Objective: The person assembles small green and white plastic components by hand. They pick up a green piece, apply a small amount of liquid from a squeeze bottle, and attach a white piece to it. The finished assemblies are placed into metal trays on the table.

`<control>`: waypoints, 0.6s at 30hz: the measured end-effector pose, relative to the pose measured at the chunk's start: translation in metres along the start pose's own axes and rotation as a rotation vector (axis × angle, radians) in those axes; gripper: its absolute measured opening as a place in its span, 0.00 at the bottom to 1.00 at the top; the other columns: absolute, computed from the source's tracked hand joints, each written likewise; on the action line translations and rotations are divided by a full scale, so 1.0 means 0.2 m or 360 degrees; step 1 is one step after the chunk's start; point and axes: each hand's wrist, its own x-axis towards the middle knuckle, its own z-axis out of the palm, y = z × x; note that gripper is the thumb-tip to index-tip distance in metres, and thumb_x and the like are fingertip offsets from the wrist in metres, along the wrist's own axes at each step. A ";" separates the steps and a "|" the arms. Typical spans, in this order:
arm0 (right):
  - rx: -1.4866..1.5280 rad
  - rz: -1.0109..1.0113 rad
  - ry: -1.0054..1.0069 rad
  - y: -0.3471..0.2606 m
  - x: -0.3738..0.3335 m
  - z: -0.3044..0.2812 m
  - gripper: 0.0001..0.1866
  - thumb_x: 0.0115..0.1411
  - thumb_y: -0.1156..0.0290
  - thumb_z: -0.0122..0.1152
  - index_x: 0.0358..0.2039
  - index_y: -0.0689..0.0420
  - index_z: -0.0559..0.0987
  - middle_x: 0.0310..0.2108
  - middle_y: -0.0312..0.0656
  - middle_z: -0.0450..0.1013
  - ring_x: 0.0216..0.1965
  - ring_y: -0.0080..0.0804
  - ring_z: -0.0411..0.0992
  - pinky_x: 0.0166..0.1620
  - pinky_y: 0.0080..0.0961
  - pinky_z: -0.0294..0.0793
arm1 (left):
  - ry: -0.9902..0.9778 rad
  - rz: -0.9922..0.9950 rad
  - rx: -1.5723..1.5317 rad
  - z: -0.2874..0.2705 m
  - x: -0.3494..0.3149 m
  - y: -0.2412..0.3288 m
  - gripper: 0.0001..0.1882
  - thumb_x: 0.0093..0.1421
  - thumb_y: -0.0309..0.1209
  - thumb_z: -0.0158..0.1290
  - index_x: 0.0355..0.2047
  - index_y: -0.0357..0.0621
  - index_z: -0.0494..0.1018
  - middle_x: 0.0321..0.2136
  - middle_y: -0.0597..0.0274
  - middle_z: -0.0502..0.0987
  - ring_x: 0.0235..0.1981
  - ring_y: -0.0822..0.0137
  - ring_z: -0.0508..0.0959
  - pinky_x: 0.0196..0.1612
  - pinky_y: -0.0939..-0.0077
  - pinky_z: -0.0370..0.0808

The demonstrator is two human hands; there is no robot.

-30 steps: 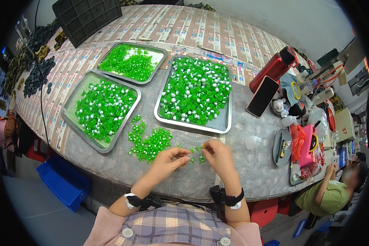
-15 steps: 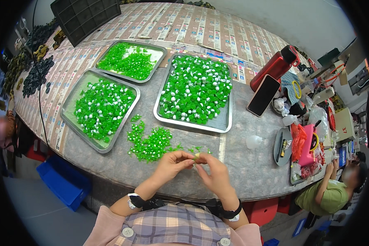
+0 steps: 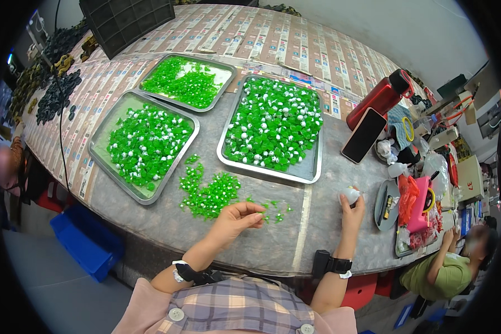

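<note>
My left hand [image 3: 235,222] is pinched closed over the grey tabletop, with a tiny green piece only partly visible at its fingertips. Off to the right, my right hand [image 3: 353,216] has its fingers around a small whitish translucent squeeze bottle [image 3: 348,194]. Just beyond my left hand lies a loose heap of small green-and-white pieces [image 3: 212,192]. A few stray green pieces [image 3: 279,217] are scattered to the right of its fingertips. Farther back, a large metal tray [image 3: 270,177] is filled with green pieces and white balls.
A left tray [image 3: 98,146] and a far tray [image 3: 231,78] hold more green pieces. A phone [image 3: 364,135] leans near a red flask [image 3: 374,100]. Right of my right hand sits a grey dish [image 3: 382,214]. Another person [image 3: 445,273] works at the far right.
My right hand has left my left hand and moved right, taking hold of the squeeze bottle. My left hand stays in about the same place, still pinched. The view has shifted slightly.
</note>
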 end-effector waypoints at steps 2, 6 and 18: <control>0.0182 -0.0074 0.0046 -0.02 -0.01 0.02 0.23 0.46 0.68 0.60 0.41 0.62 0.66 0.33 0.38 0.66 0.32 0.23 0.64 0.36 0.16 0.63 | 0.0011 -0.0029 -0.0011 0.01 -0.01 0.01 0.09 0.52 0.25 0.49 0.35 0.36 0.70 0.27 0.60 0.74 0.27 0.72 0.74 0.34 0.80 0.73; 0.0634 -0.0130 -0.0048 -0.44 -0.14 0.02 0.19 0.46 0.65 0.61 0.36 0.61 0.68 0.31 0.36 0.65 0.30 0.20 0.63 0.34 0.14 0.62 | 0.0024 -0.0106 -0.0112 0.01 -0.03 0.03 0.10 0.52 0.25 0.49 0.35 0.36 0.70 0.28 0.60 0.74 0.27 0.72 0.75 0.34 0.81 0.73; 0.0993 -0.0544 -0.0021 -0.81 -0.41 0.11 0.27 0.34 0.55 0.69 0.29 0.57 0.66 0.23 0.34 0.61 0.23 0.21 0.57 0.25 0.17 0.57 | -0.0110 -0.0167 -0.0410 0.02 -0.04 0.02 0.06 0.51 0.25 0.51 0.30 0.37 0.70 0.23 0.61 0.73 0.25 0.72 0.74 0.32 0.79 0.73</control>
